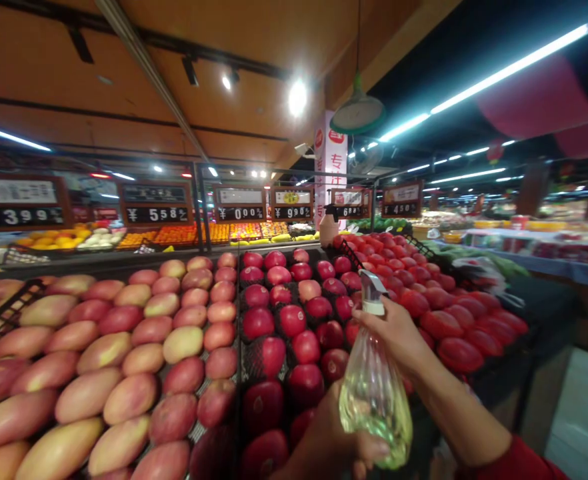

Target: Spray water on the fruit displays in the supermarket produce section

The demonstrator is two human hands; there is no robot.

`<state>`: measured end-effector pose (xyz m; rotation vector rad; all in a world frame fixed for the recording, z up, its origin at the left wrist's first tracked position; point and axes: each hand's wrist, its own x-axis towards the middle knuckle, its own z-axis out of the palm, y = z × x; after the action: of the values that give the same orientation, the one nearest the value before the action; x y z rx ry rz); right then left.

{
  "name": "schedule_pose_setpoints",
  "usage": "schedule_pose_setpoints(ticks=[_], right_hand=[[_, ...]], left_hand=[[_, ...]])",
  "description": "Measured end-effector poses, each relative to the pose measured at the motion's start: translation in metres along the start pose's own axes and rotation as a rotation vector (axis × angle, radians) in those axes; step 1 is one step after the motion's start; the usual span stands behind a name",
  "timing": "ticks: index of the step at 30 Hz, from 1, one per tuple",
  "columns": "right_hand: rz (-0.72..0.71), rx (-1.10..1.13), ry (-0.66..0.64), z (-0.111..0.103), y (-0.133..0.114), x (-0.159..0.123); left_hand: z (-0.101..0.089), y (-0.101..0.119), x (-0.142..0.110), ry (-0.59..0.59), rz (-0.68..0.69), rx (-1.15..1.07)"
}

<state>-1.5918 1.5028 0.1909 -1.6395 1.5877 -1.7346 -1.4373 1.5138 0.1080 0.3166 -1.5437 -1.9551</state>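
On the tall white column with pink characters (331, 160) we read 专注. Left of it, going outward, we see a brown-framed rectangular price board (293, 204) showing ¥9 90, a second board (240, 204) ¥0 00, a third board (157, 205) ¥5 58 and a fourth board (19, 205) ¥3 99. Overlapping the column's right edge, a fifth board (354, 203) gives us 6 88; farther right, a sixth board (403, 200), ¥4 50. Their upper lines blur for us.

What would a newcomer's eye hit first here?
Probably the ribbed spray bottle in the foreground right of centre, the right hand at its neck, the left hand at its base. Then the rows of dark red apples left of it, with paler apples farther left. Above, a green-rimmed pendant lamp hangs right of centre.
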Motion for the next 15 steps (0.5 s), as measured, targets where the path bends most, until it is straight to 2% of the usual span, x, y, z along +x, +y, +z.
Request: schedule_pose_setpoints(ticks=[8,15], right_hand=[[0.011,0.004,0.05,-0.028,0.021,0.007],[0.051,0.014,0.111,-0.038,0.027,0.007]], left_hand=[[0.0,-0.02,0.031,-0.104,0.021,-0.025],[0.001,-0.031,0.043,-0.148,0.024,-0.068]])
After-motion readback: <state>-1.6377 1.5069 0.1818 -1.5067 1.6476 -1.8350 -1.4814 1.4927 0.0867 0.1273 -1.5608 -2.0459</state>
